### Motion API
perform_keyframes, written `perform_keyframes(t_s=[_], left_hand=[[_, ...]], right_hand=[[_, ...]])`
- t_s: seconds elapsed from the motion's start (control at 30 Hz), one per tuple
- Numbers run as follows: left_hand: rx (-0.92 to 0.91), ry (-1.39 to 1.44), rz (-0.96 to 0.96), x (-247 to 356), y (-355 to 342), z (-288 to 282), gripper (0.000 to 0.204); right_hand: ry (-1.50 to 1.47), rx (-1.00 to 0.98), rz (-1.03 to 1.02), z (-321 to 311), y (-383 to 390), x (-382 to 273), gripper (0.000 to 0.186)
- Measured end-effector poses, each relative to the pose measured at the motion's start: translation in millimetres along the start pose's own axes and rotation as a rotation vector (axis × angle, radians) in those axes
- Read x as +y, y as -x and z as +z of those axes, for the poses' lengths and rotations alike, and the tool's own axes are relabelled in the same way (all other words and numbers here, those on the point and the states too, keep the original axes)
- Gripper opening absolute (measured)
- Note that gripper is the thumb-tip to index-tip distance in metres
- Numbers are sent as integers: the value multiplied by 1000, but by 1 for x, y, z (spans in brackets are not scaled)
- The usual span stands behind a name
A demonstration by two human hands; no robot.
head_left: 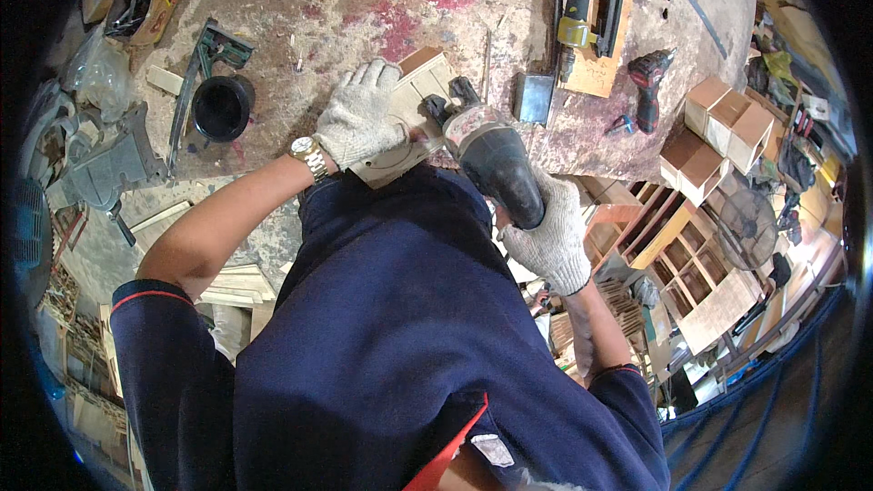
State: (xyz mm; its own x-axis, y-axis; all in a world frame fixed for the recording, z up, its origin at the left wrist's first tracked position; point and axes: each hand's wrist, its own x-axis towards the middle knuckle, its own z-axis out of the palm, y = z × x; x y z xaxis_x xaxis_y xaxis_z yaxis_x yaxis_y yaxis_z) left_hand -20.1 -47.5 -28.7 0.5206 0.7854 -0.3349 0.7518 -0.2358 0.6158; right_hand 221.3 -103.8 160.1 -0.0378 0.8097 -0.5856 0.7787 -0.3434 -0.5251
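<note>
Nearest the body, the right hand point(555, 232), in a white knitted glove, has its fingers wrapped around the rear of a black, rounded power tool point(500, 173) with a worn, reddish collar. The tool slants forward over the table edge; contact between its dark head and the wood cannot be confirmed.

Just beside it, the left hand point(362, 118), similarly gloved, rests on a pale, flat-faced wooden piece point(420, 91) at the table's near edge. Its fingers lie extended; whether they grip the underside cannot be told.

In my judgement, sound practice here requires firm left-hand pressure, fingers kept clear of the tool head, even right-hand feed, and full support for the wood.

Farther out on the stained, worn table point(509, 0) stand a grey metal block point(533, 97) and a black, hollow cylinder point(221, 111). Beyond lie a red-and-black cordless drill point(648, 82) and a yellow-green air tool point(579, 5).
</note>
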Motion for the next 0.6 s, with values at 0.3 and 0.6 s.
perform_keyframes(t_s=[0.3, 0.6], left_hand=[[52, 43, 11, -1, -1, 4, 77], [101, 55, 14, 2, 0, 5, 80]], right_hand=[[45, -15, -26, -5, -5, -4, 43], [109, -93, 21, -9, -8, -3, 40]])
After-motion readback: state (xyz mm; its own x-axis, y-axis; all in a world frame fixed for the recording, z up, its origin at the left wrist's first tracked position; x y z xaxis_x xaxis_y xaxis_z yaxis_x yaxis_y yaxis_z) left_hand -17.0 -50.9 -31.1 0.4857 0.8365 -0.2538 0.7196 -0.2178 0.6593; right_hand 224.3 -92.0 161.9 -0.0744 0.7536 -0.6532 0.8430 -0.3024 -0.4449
